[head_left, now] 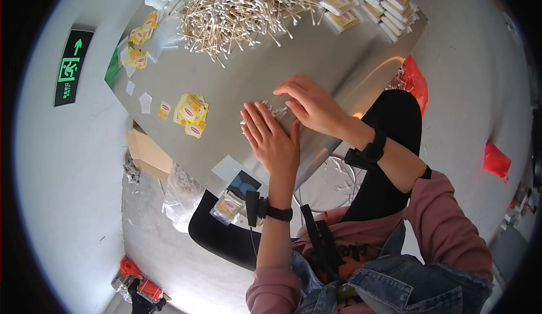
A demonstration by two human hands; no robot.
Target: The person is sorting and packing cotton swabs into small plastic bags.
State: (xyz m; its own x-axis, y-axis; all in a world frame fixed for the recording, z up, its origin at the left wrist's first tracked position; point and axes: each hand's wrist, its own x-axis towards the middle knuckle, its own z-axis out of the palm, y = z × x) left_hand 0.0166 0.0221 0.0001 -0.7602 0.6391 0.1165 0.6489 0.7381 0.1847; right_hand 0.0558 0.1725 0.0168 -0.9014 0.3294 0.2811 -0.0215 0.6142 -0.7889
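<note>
A small bunch of cotton swabs (276, 111) lies on the grey metal table (237, 77), partly covered by my hands. My left hand (275, 145) rests flat over it with the fingers stretched out. Just to the right, my right hand (316, 106) is bent over the swabs, its thumb apart from the curved fingers and nothing visible in its grasp. Farther back spreads a large heap of loose cotton swabs (243, 12). Left of my left hand sits a pile of small yellow-and-white cards (191, 112).
Stacked packs of swabs (389, 3) stand at the back right. More yellow cards (137, 58) lie along the left edge. A filled swab pack (230, 205) is at the near edge, by my left wrist. A red bag (416, 82) is beyond my right knee; a cardboard box (148, 151) stands left.
</note>
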